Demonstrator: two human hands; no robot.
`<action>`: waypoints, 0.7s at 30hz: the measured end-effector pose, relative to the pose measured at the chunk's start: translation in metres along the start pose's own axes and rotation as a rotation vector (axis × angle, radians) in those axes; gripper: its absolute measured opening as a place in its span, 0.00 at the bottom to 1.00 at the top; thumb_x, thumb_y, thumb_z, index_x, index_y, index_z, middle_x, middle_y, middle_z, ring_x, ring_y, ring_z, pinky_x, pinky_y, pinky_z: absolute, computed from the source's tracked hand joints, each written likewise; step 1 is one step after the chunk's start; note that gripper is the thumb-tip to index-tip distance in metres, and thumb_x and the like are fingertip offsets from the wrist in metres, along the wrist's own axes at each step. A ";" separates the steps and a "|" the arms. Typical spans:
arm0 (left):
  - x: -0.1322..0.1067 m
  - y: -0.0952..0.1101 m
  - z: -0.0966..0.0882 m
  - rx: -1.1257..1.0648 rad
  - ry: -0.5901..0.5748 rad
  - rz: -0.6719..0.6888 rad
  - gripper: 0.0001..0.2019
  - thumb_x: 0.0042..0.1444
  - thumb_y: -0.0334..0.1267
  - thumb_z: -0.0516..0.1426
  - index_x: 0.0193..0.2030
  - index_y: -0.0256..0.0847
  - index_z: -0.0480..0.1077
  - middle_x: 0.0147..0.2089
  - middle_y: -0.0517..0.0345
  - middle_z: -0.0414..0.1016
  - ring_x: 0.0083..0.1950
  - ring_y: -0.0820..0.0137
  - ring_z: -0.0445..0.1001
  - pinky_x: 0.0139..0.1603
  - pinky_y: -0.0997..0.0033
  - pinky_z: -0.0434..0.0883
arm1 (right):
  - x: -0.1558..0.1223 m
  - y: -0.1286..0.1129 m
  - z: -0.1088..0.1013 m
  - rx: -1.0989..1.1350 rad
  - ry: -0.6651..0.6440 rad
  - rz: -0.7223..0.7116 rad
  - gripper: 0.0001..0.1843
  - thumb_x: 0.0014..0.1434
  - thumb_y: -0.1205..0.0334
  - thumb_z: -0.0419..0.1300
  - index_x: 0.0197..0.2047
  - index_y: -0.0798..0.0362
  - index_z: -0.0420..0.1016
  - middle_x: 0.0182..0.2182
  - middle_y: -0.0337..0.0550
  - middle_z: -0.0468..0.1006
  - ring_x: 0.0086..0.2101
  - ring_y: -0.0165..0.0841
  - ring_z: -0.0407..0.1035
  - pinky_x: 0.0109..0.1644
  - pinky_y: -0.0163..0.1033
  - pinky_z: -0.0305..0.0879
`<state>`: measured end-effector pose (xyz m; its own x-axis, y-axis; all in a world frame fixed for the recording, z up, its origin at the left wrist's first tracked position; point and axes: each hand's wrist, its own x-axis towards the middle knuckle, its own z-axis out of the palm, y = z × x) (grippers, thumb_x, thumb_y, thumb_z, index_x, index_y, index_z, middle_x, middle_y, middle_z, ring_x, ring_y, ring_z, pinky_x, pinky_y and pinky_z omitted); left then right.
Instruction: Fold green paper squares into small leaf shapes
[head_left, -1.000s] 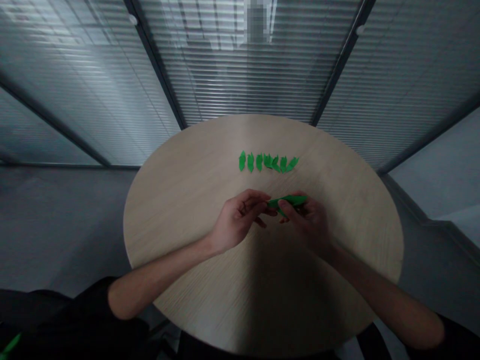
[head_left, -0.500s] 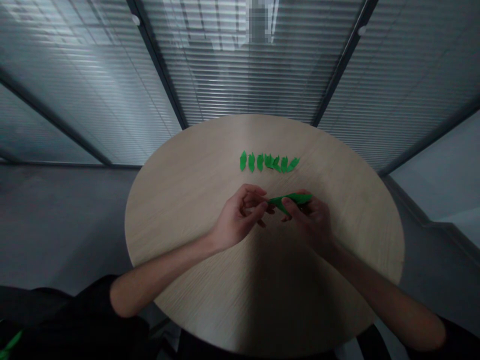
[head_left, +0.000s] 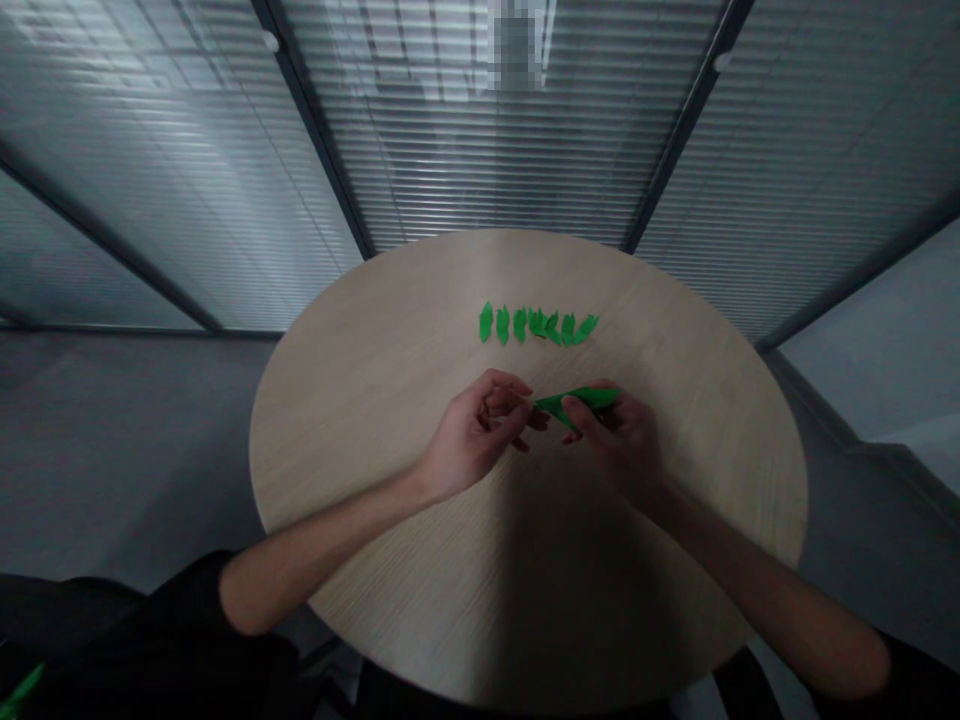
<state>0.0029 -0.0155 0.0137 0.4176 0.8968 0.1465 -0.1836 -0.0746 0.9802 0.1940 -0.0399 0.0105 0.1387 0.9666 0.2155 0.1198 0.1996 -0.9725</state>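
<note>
The right hand [head_left: 619, 440] pinches a green paper strip [head_left: 577, 402] between its fingers, the left hand [head_left: 476, 430] curled just beside it, near a row of green paper pieces [head_left: 532, 325] on a round table [head_left: 675, 330].

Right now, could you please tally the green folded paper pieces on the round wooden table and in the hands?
Small green folded paper pieces in a row on the round wooden table: 7
Longer green folded paper piece between left hand and right hand: 1
Total: 8

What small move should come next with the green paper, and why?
Probably close the left hand on the left end of the green paper strip: the right hand pinches it, and the left fingertips sit right at that end.
</note>
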 end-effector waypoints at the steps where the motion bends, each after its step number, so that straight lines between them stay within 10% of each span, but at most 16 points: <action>1: 0.000 0.000 0.000 0.023 0.008 0.003 0.14 0.64 0.44 0.66 0.46 0.40 0.67 0.38 0.55 0.81 0.38 0.68 0.83 0.30 0.76 0.81 | 0.000 0.001 0.000 0.009 -0.006 0.000 0.20 0.58 0.43 0.71 0.31 0.50 0.76 0.23 0.35 0.77 0.21 0.28 0.73 0.24 0.33 0.77; 21: -0.002 -0.002 0.002 0.123 0.038 0.019 0.11 0.62 0.41 0.66 0.43 0.39 0.71 0.32 0.60 0.75 0.29 0.75 0.76 0.23 0.82 0.74 | -0.003 0.007 0.002 0.042 -0.193 0.022 0.17 0.61 0.44 0.70 0.36 0.50 0.77 0.28 0.37 0.80 0.25 0.29 0.74 0.27 0.33 0.77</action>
<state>0.0039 -0.0179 0.0118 0.3804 0.9104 0.1627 -0.0795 -0.1431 0.9865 0.1925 -0.0411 0.0023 -0.0510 0.9828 0.1773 0.0770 0.1808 -0.9805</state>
